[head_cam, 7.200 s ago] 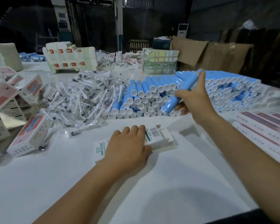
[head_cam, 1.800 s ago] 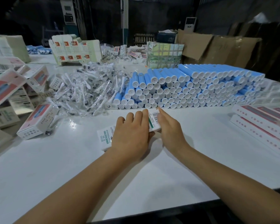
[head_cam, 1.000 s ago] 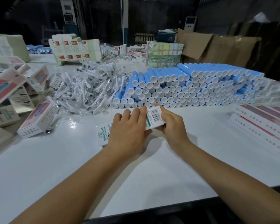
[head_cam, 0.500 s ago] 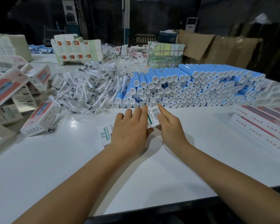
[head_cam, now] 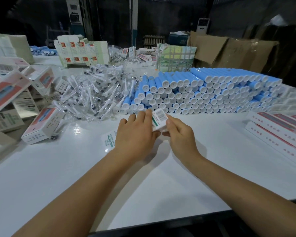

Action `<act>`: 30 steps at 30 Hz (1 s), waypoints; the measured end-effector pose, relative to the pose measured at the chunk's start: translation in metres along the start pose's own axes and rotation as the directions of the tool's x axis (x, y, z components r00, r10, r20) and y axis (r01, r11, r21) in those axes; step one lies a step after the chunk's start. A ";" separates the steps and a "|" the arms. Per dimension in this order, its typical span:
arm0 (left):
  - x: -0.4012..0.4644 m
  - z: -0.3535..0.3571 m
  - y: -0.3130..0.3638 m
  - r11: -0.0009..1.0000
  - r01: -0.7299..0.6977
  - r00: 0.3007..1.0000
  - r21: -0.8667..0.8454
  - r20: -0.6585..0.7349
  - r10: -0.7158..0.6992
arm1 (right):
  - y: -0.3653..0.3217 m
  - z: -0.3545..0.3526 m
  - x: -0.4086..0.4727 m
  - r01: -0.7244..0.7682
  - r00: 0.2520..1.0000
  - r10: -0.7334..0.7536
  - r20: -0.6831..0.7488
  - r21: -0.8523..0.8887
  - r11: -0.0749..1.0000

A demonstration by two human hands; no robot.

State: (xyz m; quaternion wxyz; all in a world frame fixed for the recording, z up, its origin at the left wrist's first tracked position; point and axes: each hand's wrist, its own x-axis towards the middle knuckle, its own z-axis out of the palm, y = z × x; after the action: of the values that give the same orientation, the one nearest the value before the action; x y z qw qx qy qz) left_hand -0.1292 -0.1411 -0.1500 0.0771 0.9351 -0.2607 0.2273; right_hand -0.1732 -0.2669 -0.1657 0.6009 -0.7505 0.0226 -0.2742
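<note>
Two fingertips doing the work rt now: thumb and index of the right hand pinch the right end of the small white carton, barcode face up, the other fingers curled loosely below. Left hand lies over the carton's middle. Its four fingers are pressed together across the top and the thumb is tucked at the near edge, so the carton is gripped, not just pinned. Carton sits mid-table, just in front of the blue tubes, right end tilted up a bit, printed left end poking out by the left wrist. Looks like the end-flap closing step; can't tell if the tab is fully in, as the fingers hide it.

Risks from here:
- **Misaligned flap:** a push w/ the flap off-line would buckle the tab or crease the end panel.
- **Too much squeeze:** hard pressure from the left hand would bow the thin card and pop the flap back out.
- **Tight quarters:** the left fingertips are nearly touching the front row of tubes, so a nudge fwd could roll that stack.

Bagged brush heads sit to the left. Flat boxes lie well off to the right on the white table.
</note>
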 end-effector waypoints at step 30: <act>0.005 0.019 -0.011 -0.589 0.405 0.769 -0.700 0.609 -0.195 | -0.031 -0.045 0.014 0.127 0.976 -0.042 0.212 -0.407 0.904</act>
State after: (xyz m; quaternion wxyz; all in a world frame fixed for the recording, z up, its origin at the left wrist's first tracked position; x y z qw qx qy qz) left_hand -0.1120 -0.1390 -0.1648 0.8666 0.4577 0.0027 -0.1985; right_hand -0.1901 -0.3035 -0.1261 0.4128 -0.8856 -0.0119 -0.2126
